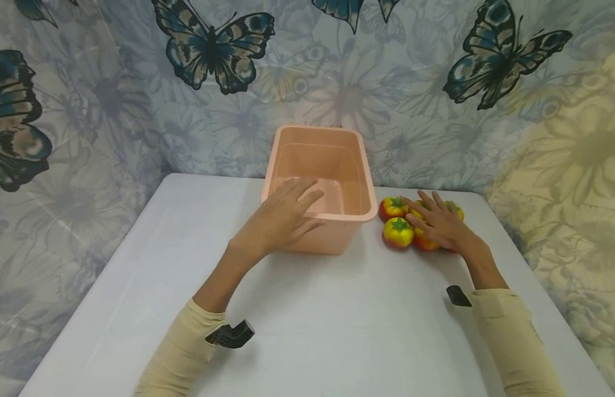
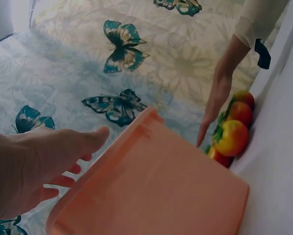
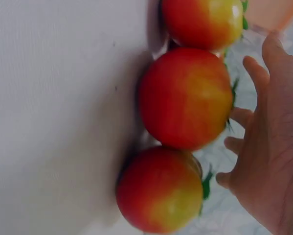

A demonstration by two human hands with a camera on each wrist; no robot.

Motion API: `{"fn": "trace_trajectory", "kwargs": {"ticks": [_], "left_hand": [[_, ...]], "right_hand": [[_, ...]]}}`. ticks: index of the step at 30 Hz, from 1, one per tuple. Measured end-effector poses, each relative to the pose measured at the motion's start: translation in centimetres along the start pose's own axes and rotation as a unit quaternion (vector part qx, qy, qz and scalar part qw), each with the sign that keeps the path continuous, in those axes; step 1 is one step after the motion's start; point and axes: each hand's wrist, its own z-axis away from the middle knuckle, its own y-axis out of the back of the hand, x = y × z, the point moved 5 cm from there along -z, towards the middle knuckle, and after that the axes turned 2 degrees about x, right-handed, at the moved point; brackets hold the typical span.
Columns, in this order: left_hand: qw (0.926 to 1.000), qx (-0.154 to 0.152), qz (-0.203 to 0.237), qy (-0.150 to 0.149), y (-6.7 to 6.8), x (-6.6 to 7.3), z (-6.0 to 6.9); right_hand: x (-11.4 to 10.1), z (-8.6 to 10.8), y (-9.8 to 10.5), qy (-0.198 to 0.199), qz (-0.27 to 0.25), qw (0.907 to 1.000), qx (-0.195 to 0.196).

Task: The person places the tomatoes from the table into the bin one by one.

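Observation:
A peach-coloured plastic bin (image 1: pixel 319 234) stands at the back of the white table. Over its near left rim hovers my left hand (image 1: pixel 282 215), fingers spread and gripping nothing; the left wrist view has the same hand beside the bin's wall (image 2: pixel 161 181). Several red-and-yellow tomatoes (image 1: pixel 398 232) with green tops sit in a cluster to the right of the bin. My right hand (image 1: pixel 441 223) is spread above them, hiding some of the group. From the right wrist, the fingers hang close over the tomatoes (image 3: pixel 185 98); whether they touch cannot be told.
The white table (image 1: pixel 337 331) extends toward me. Behind it and at both sides hangs a floral cloth (image 1: pixel 411 121) with butterflies. A dark wrist device (image 1: pixel 230 334) sits on my left sleeve, and another (image 1: pixel 458 296) by my right.

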Motion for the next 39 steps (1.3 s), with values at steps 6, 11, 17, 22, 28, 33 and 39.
{"fn": "trace_trajectory", "kwargs": {"ticks": [6, 11, 17, 22, 28, 33, 39], "left_hand": [[0.9975, -0.012, -0.015, 0.068, 1.1, -3.2, 1.1], [0.9922, -0.056, -0.001, 0.111, 0.3, -5.0, 1.9], [0.9826, -0.087, 0.037, 0.159, -0.8, -6.1, 2.5], [0.9705, -0.085, 0.081, 0.211, -1.0, -6.0, 2.7], [0.9558, -0.081, 0.107, 0.262, -1.0, -5.8, 3.4], [0.9465, -0.090, 0.125, 0.283, -1.2, -5.9, 3.6], [0.9422, -0.103, 0.122, 0.295, -1.3, -6.0, 3.4]], "right_hand": [[1.2, 1.4, 1.6, -0.008, 0.003, 0.9997, 0.021], [2.6, 2.8, 3.3, -0.015, -0.012, 0.9996, 0.022], [3.7, 3.5, 5.4, -0.018, -0.034, 0.9991, 0.016], [4.4, 4.0, 7.0, -0.029, -0.077, 0.9962, 0.028], [4.8, 4.0, 7.9, -0.029, -0.137, 0.9894, 0.038], [4.4, 4.3, 8.9, -0.025, -0.172, 0.9835, 0.051], [3.3, 4.7, 9.2, -0.026, -0.205, 0.9774, 0.043]]}}
